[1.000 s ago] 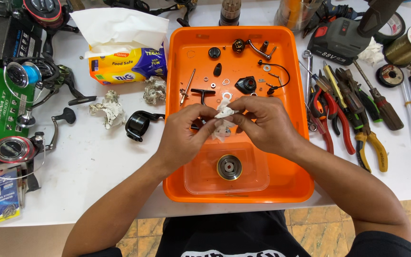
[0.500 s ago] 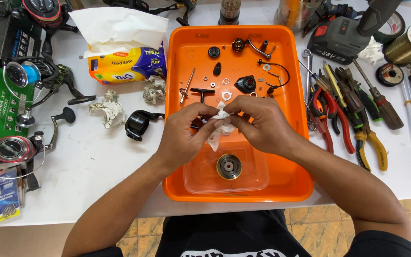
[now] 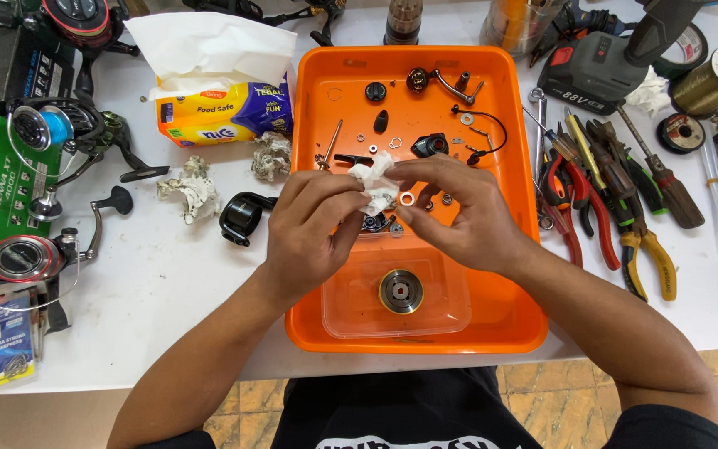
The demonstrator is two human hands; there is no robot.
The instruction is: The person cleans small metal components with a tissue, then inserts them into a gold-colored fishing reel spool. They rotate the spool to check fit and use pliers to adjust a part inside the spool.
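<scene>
Both hands over centre of orange tray (image 3: pixel 508 324). Left hand (image 3: pixel 313 229) and right hand (image 3: pixel 459 208) each closed in a fingertip pinch on the same crumpled white tissue (image 3: pixel 376 185), held just above the loose reel parts. Round metal gear (image 3: pixel 400 291) sits in a clear plastic tub (image 3: pixel 450 312) at 6 o'clock of the hands. Pliers (image 3: pixel 637 241) at 3 o'clock, off tray; tissue pack (image 3: pixel 222 108) at 10 o'clock.

One head-worn camera looks steeply down, close over the orange tray (image 3: pixel 513 274) and table (image 3: pixel 168 291).
</scene>
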